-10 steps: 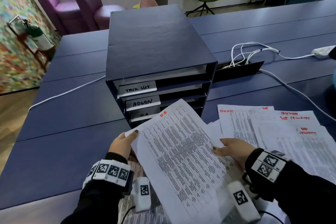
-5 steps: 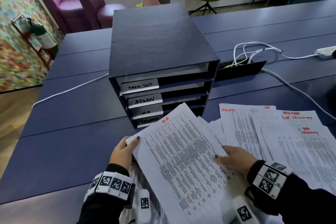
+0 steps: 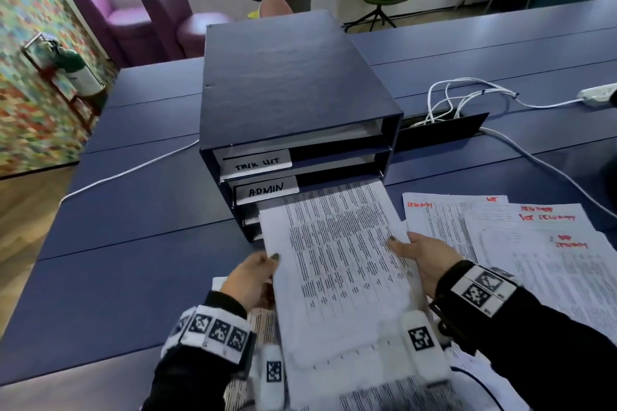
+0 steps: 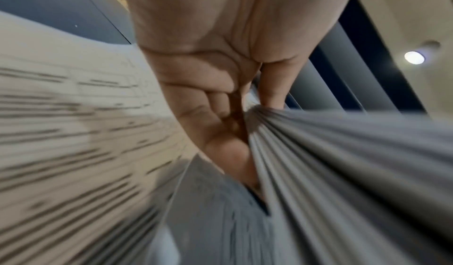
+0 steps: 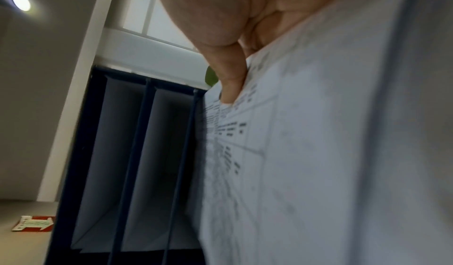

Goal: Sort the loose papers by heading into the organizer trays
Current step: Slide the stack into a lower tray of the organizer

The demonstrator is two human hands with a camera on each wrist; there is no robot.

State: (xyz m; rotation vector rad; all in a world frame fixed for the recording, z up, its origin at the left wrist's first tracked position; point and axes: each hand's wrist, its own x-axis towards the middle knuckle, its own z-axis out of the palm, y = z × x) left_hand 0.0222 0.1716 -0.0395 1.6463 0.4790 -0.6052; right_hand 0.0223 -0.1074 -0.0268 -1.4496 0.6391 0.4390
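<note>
A dark blue organizer (image 3: 287,83) with stacked trays stands mid-table; its top labels read TASK LIST (image 3: 256,163) and ADMIN (image 3: 266,191). A printed paper (image 3: 337,250) has its far end inside the slot just under the ADMIN label. My left hand (image 3: 257,272) pinches its left edge, thumb on top; the left wrist view shows the fingers (image 4: 220,126) under the sheet (image 4: 343,153). My right hand (image 3: 419,252) holds the right edge, thumb (image 5: 230,87) on the page (image 5: 318,153). Loose papers (image 3: 521,237) with red headings lie at the right.
More printed sheets (image 3: 263,327) lie under my wrists at the near edge. A cable box with white cords (image 3: 457,107) sits right of the organizer, and a power strip (image 3: 597,97) lies far right. Armchairs and chairs stand beyond the table.
The paper, held tilted in front of the organizer before, has been straightened and pushed forward, so its far end now sits in the slot below ADMIN. Both hands moved forward with it.
</note>
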